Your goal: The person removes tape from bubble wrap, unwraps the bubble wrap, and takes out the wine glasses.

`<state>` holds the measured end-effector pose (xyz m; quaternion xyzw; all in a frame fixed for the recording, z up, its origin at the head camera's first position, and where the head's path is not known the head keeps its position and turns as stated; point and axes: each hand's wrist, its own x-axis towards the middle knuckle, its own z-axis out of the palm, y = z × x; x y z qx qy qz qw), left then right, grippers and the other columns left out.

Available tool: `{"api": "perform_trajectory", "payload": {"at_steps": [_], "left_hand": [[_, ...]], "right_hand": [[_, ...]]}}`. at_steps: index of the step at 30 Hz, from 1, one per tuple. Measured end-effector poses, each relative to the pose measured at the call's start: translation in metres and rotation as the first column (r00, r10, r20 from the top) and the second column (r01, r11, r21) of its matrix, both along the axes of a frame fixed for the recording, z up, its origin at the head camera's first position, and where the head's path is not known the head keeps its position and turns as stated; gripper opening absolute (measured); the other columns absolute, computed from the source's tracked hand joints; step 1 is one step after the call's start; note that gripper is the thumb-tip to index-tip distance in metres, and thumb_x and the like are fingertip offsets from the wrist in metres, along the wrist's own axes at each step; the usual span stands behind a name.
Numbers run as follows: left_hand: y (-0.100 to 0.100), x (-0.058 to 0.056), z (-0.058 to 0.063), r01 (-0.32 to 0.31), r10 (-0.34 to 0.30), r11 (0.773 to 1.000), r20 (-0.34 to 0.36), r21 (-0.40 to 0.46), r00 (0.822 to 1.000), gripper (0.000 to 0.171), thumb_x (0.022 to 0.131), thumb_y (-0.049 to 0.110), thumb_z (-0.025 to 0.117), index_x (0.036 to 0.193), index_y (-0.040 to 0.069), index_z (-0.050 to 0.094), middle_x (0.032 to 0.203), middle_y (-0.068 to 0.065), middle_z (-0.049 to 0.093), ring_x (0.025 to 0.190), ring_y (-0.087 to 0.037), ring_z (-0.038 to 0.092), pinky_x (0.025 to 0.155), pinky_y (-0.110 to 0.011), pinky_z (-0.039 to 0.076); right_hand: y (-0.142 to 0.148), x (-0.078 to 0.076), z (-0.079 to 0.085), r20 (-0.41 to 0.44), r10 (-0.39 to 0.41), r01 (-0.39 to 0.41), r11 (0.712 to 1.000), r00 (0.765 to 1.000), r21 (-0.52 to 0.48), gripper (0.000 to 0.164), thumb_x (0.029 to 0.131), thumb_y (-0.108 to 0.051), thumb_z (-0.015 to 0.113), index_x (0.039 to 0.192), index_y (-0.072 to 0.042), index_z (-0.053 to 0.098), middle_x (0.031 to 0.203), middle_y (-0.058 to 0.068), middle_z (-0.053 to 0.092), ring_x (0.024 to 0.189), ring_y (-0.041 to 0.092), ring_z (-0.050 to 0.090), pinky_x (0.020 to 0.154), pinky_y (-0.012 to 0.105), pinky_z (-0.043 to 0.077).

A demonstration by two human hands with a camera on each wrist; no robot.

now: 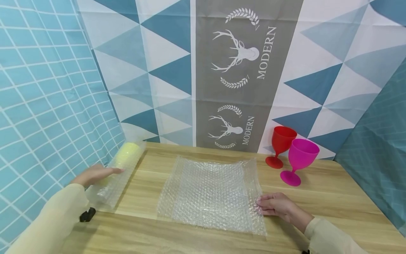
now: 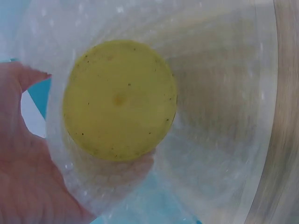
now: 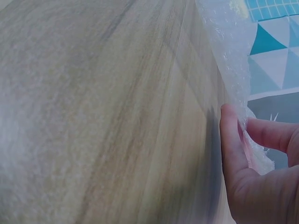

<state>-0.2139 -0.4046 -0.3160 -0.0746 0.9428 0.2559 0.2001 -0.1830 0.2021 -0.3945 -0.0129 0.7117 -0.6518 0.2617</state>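
Note:
A yellow cup (image 1: 127, 152) lies rolled in bubble wrap (image 1: 109, 187) at the table's left edge. My left hand (image 1: 103, 173) holds this roll, fingers over its top. In the left wrist view the cup's round yellow base (image 2: 119, 100) shows inside the wrap tube, with my left hand (image 2: 28, 154) curled round it. A flat bubble wrap sheet (image 1: 210, 190) lies in the middle of the table. My right hand (image 1: 264, 206) pinches its right edge; in the right wrist view my thumb (image 3: 231, 140) and a finger (image 3: 271, 133) hold the sheet (image 3: 229, 56) between them.
A red goblet (image 1: 281, 144) and a pink goblet (image 1: 300, 158) stand upright at the back right of the wooden table (image 1: 333, 197). A small black object (image 1: 87, 214) sits at the table's left edge. Patterned cloth walls surround the table.

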Motion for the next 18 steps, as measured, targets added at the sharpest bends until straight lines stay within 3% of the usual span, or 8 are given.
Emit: {"api": "perform_trajectory", "payload": {"at_steps": [4,8,15,18], "left_hand": [[0.008,0.001,-0.001,-0.019,0.013,0.995,0.054,0.096,0.998,0.114,0.088,0.066,0.046,0.140,-0.025,0.002,0.146,-0.047,0.009,0.133,-0.060,0.025,0.105,-0.064,0.037],[0.015,0.002,-0.005,-0.037,0.015,0.976,0.102,0.213,0.995,0.115,0.089,0.063,0.049,0.142,-0.021,-0.010,0.148,-0.045,0.002,0.137,-0.059,0.016,0.111,-0.064,0.030],[0.025,0.004,-0.011,-0.034,-0.007,0.946,0.124,0.323,0.992,0.106,0.092,0.059,0.047,0.145,-0.019,-0.002,0.149,-0.044,0.003,0.137,-0.060,0.015,0.112,-0.063,0.030],[0.029,0.005,-0.013,-0.040,-0.012,0.931,0.139,0.363,0.990,0.104,0.093,0.058,0.046,0.146,-0.016,-0.004,0.150,-0.043,-0.004,0.137,-0.062,0.007,0.114,-0.065,0.024]], "right_hand": [[0.000,0.000,0.001,0.007,-0.003,0.003,1.000,1.000,-0.004,0.011,0.089,-0.005,0.062,0.099,-0.002,0.064,0.081,-0.004,0.071,0.075,0.006,0.069,0.077,0.023,0.060],[0.002,-0.001,0.002,0.002,-0.003,0.003,1.000,1.000,-0.011,0.012,0.090,-0.005,0.062,0.101,0.000,0.064,0.081,-0.004,0.071,0.076,0.006,0.069,0.078,0.023,0.060],[0.006,0.000,0.005,-0.005,-0.003,0.003,1.000,1.000,-0.007,0.013,0.090,-0.006,0.062,0.101,0.000,0.063,0.080,-0.004,0.070,0.075,0.006,0.069,0.077,0.022,0.060],[0.008,0.000,0.005,-0.003,0.000,0.000,1.000,1.000,-0.010,0.009,0.090,-0.006,0.061,0.099,-0.003,0.063,0.080,-0.004,0.070,0.075,0.005,0.069,0.077,0.022,0.060]]}}
